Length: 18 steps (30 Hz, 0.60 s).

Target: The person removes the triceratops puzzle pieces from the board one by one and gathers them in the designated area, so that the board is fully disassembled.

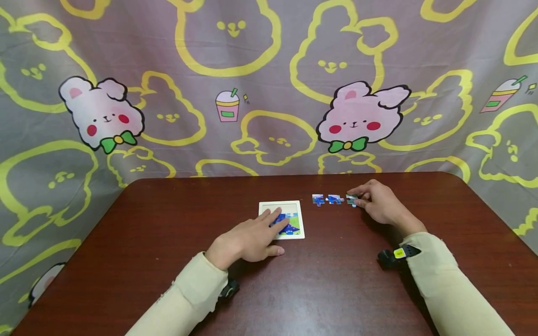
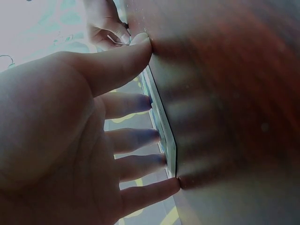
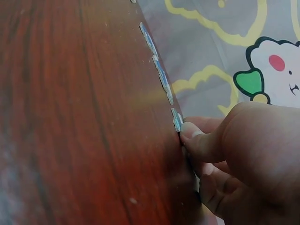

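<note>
Head view: right hand [image 1: 381, 205] pinches the small blue-green printed jigsaw piece [image 1: 350, 199] on the brown table [image 1: 168, 233], right of two blue jigsaw pieces [image 1: 334, 199]; left hand [image 1: 254, 238], fingers straight, rests on the white square puzzle tray [image 1: 279, 203]. Piece: likely light, stiff; take opposite edges.

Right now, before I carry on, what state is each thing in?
Frame: flat on the table, partly filled, bare along its far side
Left piece: loose, flat on the table
Middle piece: loose, flat on the table
Right piece: outside the frame, pinched
Left hand: spread, resting on the frame
Right hand: pinching the right piece
Curtain: hanging
</note>
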Each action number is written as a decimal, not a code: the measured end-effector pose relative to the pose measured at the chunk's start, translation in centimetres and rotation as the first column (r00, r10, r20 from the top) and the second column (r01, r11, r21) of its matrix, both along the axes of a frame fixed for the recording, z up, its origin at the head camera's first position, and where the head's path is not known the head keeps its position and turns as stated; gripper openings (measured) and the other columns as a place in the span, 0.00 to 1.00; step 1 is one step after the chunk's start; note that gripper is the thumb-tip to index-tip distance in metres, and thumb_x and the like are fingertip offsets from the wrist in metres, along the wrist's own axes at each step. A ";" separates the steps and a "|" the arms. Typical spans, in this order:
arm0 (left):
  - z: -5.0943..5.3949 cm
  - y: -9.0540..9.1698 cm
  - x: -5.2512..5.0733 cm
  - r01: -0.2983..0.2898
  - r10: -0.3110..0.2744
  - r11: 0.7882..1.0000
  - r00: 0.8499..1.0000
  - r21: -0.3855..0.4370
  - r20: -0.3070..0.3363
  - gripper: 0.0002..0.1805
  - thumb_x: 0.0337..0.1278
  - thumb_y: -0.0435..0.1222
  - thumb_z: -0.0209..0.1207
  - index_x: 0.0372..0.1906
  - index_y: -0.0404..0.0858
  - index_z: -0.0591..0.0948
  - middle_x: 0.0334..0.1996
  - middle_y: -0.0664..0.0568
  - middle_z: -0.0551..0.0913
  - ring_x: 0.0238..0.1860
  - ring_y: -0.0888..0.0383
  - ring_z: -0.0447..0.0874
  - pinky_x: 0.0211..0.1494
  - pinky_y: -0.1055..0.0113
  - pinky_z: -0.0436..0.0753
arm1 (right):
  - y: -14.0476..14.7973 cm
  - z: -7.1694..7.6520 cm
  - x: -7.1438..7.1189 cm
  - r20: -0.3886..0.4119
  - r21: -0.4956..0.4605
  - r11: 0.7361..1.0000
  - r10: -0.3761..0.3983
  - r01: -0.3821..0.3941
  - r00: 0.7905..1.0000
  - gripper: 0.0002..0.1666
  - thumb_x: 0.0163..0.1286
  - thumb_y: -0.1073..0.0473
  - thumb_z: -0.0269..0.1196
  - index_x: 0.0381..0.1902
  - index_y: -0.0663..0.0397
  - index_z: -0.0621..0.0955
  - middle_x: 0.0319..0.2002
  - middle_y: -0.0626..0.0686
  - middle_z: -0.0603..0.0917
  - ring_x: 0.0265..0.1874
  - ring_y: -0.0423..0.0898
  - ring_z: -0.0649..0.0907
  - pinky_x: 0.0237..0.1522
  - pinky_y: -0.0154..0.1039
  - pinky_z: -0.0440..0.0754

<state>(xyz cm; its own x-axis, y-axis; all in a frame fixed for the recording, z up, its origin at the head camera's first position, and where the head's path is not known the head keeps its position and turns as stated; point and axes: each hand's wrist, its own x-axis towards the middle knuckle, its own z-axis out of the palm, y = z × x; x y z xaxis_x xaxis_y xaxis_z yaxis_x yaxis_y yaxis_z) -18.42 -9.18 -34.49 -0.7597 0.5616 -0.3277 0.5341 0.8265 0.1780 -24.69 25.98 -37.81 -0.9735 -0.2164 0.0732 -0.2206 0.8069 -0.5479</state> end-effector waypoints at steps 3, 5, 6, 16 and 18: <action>0.0 0.0 0.0 0.000 0.000 1.000 1.000 0.000 -0.001 0.41 0.78 0.56 0.56 0.87 0.51 0.56 0.89 0.49 0.46 0.88 0.44 0.46 0.84 0.43 0.63 | 0.0 0.1 0.0 0.014 -0.001 1.000 -0.010 0.010 1.000 0.18 0.74 0.68 0.67 0.60 0.62 0.87 0.46 0.60 0.77 0.42 0.52 0.76 0.40 0.41 0.76; 0.1 0.0 0.0 0.003 -0.003 1.000 1.000 -0.003 -0.001 0.41 0.79 0.55 0.56 0.87 0.51 0.56 0.89 0.49 0.46 0.88 0.44 0.46 0.84 0.43 0.64 | 0.0 0.2 0.0 0.021 -0.004 1.000 -0.014 0.014 1.000 0.18 0.74 0.68 0.66 0.60 0.61 0.87 0.46 0.60 0.77 0.42 0.52 0.76 0.39 0.41 0.76; 0.1 0.0 0.0 0.004 -0.004 1.000 1.000 -0.005 -0.001 0.41 0.79 0.55 0.56 0.87 0.51 0.56 0.89 0.49 0.46 0.88 0.44 0.47 0.84 0.43 0.64 | 0.1 0.2 0.0 0.023 -0.004 1.000 -0.014 0.014 1.000 0.18 0.74 0.68 0.66 0.60 0.61 0.87 0.46 0.60 0.77 0.43 0.52 0.76 0.39 0.41 0.76; 0.1 0.0 0.0 -0.006 0.006 1.000 1.000 -0.011 0.006 0.41 0.79 0.56 0.55 0.87 0.52 0.55 0.89 0.50 0.45 0.88 0.45 0.46 0.85 0.44 0.63 | 0.1 0.2 -0.2 -0.005 -0.005 1.000 0.009 -0.009 1.000 0.17 0.76 0.66 0.65 0.60 0.62 0.86 0.49 0.62 0.82 0.42 0.51 0.78 0.42 0.41 0.77; 0.1 0.1 0.0 -0.007 0.007 1.000 1.000 -0.009 0.006 0.41 0.78 0.56 0.56 0.87 0.52 0.56 0.89 0.50 0.45 0.88 0.45 0.46 0.85 0.44 0.63 | 0.0 0.2 -0.2 -0.012 -0.004 1.000 0.000 0.000 1.000 0.17 0.76 0.65 0.65 0.60 0.61 0.86 0.49 0.62 0.81 0.42 0.52 0.78 0.43 0.41 0.77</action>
